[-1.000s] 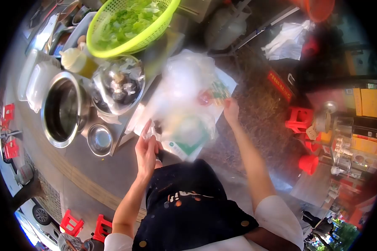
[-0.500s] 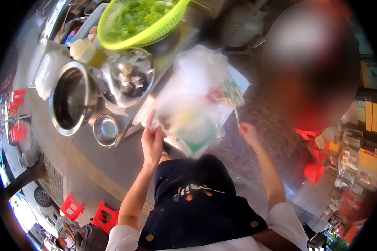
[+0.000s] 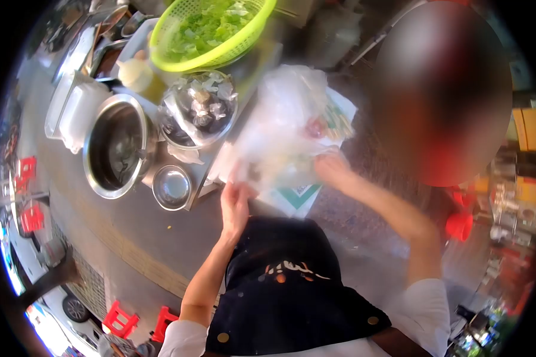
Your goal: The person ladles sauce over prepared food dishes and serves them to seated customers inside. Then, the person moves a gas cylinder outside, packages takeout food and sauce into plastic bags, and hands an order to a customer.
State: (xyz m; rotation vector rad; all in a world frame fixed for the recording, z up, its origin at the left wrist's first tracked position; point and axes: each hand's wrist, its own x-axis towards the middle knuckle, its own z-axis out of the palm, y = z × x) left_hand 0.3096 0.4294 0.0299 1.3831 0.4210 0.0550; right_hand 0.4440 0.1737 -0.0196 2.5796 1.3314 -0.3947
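A: Background: grey pavement (image 3: 178, 244), red stools (image 3: 120, 320) at lower left. Next largest?

B: Metal table (image 3: 249, 89), left of centre. Dark apron (image 3: 280, 309) on the wearer, below it to the right.

A: Main item at the hands?

B: Cloudy clear plastic bag (image 3: 292, 95), spread at centre, right of the table edge. A white sheet with green print (image 3: 296, 199) shows beneath its lower end.

A: Vessels, by size.

B: Yellow-green basket (image 3: 259, 37) of cut leafy greens, top. Wide steel bowl (image 3: 92, 172), dark inside, at left. Between these two, a bowl (image 3: 233, 122) holding crumpled, shiny wrapping. Clear containers (image 3: 80, 113) sit beside the steel bowl; a squeeze bottle (image 3: 136, 76) stands near the basket.

A: Hands?

B: Left hand (image 3: 235, 208) at the bag's lower left edge: fingers bent close together, tips blurred against the plastic; pinch cannot be confirmed. Right hand (image 3: 335, 168) over the bag's right side, fingers curled inward, blurred; cannot tell whether anything is pinched.

A: Smallest entries?

B: Small steel bowl (image 3: 173, 185) near the table corner. Thin sticks (image 3: 339, 119) above the right hand, and a small reddish item (image 3: 315, 127) beside them, identity unclear.
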